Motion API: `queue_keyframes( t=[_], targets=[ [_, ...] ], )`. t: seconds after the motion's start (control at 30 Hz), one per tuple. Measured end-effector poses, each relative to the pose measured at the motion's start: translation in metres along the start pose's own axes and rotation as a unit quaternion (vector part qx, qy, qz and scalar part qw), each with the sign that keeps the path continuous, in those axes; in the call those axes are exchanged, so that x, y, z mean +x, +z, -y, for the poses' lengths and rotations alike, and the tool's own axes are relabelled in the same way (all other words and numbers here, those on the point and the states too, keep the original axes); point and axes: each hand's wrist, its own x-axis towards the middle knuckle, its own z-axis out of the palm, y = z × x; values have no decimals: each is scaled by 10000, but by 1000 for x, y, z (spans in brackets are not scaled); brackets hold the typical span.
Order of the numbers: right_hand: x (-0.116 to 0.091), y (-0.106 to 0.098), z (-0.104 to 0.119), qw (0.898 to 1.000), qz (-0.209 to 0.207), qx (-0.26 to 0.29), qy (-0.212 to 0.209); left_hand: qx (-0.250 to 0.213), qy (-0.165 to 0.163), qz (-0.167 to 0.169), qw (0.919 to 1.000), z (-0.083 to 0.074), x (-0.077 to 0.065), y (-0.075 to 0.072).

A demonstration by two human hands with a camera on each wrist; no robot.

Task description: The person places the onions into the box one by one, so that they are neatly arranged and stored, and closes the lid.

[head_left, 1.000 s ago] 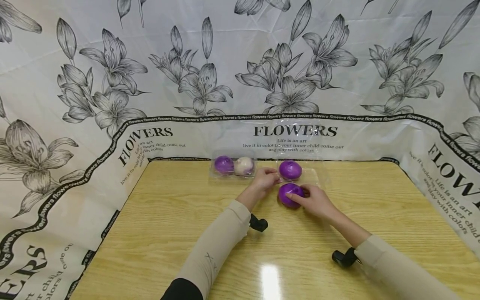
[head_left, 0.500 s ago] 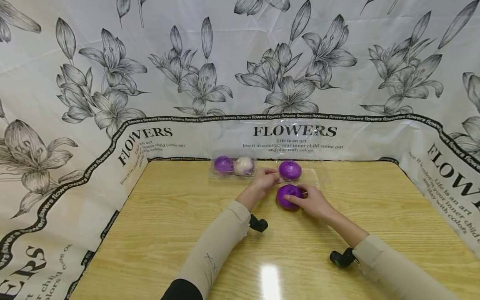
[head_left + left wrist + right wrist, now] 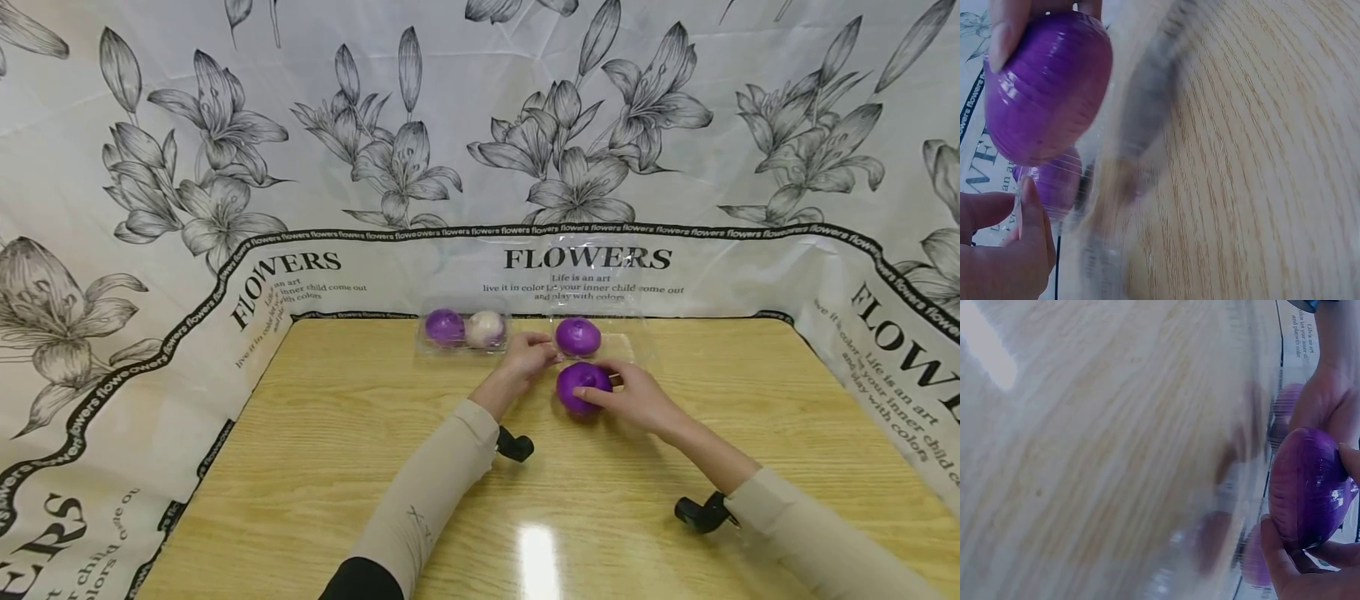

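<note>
My right hand (image 3: 637,402) grips a shiny purple onion (image 3: 574,398) just in front of an open clear plastic clamshell box (image 3: 619,347). In the right wrist view, the thumb and fingers of that hand (image 3: 1310,581) wrap the sides of the onion (image 3: 1302,494). A second purple onion (image 3: 577,335) sits in the left part of the box. At the box's front left edge, my left hand (image 3: 527,360) pinches the thin clear plastic between thumb and fingers, as the left wrist view shows of this hand (image 3: 1010,250). The box's lid stands raised at the back.
Left of my left hand is another clear box (image 3: 457,350), holding a purple onion (image 3: 444,328) and a whitish one (image 3: 484,329). Behind the wooden table (image 3: 360,433) hangs a flower-print cloth (image 3: 420,275). Black wrist-camera mounts (image 3: 702,512) hang under both sleeves.
My right hand has turned the held onion so its stem tip faces more upward, shifting it slightly right and toward the box. My left hand keeps its place on the plastic edge.
</note>
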Motion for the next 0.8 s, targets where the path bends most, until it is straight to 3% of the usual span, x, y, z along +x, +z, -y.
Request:
queue_keyframes(
  t=[0.23,0.8],
  targets=[
    [0,-18,6,9998,-106,-126,-81,37,8,-18,10000,0,1,0],
    [22,-45,-2,9983,-437,-368,-56,-14,-55,41,10000,-3,-2,2]
  ],
)
